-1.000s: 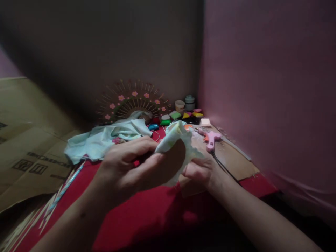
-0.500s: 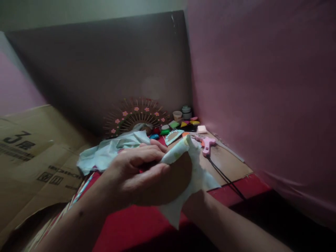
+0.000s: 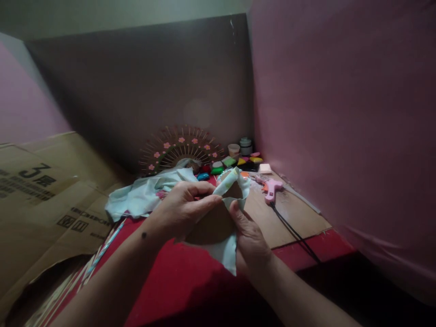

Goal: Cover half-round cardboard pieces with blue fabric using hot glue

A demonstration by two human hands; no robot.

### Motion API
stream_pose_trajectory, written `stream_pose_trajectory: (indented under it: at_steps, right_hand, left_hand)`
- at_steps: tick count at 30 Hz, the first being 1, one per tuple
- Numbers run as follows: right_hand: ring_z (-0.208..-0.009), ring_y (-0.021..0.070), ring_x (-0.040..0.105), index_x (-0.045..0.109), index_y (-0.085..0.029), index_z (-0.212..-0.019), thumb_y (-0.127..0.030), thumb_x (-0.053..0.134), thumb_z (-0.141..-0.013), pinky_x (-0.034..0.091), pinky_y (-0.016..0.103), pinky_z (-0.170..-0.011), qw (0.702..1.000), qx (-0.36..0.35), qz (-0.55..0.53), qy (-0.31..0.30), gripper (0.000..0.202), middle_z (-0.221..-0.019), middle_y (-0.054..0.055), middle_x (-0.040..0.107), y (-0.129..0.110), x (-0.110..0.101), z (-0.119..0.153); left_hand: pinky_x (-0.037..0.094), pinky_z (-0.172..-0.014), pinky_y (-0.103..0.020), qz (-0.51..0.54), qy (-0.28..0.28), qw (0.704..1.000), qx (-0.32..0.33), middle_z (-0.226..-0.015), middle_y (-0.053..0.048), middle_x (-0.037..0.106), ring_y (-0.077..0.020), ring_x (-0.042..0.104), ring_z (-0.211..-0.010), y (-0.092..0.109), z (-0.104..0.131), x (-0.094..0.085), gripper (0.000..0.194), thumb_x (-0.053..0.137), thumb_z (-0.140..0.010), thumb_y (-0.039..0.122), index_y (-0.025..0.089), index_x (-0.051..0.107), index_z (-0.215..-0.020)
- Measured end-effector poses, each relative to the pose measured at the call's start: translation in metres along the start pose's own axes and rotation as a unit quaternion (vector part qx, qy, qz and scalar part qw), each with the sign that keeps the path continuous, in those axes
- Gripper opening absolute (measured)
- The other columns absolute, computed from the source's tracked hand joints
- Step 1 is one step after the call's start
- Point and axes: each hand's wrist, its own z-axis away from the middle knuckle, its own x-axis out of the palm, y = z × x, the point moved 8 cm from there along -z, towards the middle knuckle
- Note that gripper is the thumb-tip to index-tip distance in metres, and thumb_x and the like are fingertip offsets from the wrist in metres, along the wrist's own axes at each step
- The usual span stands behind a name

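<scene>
A brown cardboard piece with pale patterned fabric around it is held up between both hands. My left hand grips its left side, thumb on the face near a fabric fold at the top. On the right, my right hand is closed on the edge, and its thumb presses a flap of the fabric onto the cardboard. The fingers behind the piece are hidden. Loose fabric hangs below it. A pink glue gun with a black cord lies to the right of the hands.
A cardboard sheet lies under the glue gun on the red cloth. Crumpled pale fabric is at left, near a large cardboard box. Behind stand a stick fan with pink flowers, colourful packets, a cup and a jar.
My right hand has come from behind the cardboard to its right edge, and its thumb now folds fabric over the front. The view has shifted slightly left.
</scene>
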Motion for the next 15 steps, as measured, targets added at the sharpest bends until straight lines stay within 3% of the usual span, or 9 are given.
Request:
stream_pose_trajectory:
  at_steps: [6,15]
  right_hand:
    - [-0.108,0.0216,0.064,0.063,-0.022,-0.117,-0.028,0.069,-0.078,0.051,0.039,-0.094,0.996,-0.058,0.018,0.060,0.040,-0.108,0.003,0.072,-0.011,-0.014,-0.007]
    - [-0.095,0.0234,0.069,0.060,-0.018,-0.119,-0.024,0.068,-0.077,0.055,0.040,-0.086,0.995,0.011,0.026,0.099,0.043,-0.093,0.004,0.075,0.000,-0.031,-0.012]
  left_hand:
    - [0.045,-0.053,-0.024,0.004,0.008,1.000,0.012,-0.066,-0.002,0.063,-0.0172,0.058,-0.065,-0.008,-0.008,0.006,0.025,0.060,-0.078,0.036,0.016,0.068,-0.065]
    - [0.036,-0.049,-0.019,0.132,-0.070,0.985,-0.090,-0.066,0.001,0.061,-0.0100,0.052,-0.055,-0.056,-0.013,0.025,0.029,0.060,-0.083,0.043,0.015,0.066,-0.076]
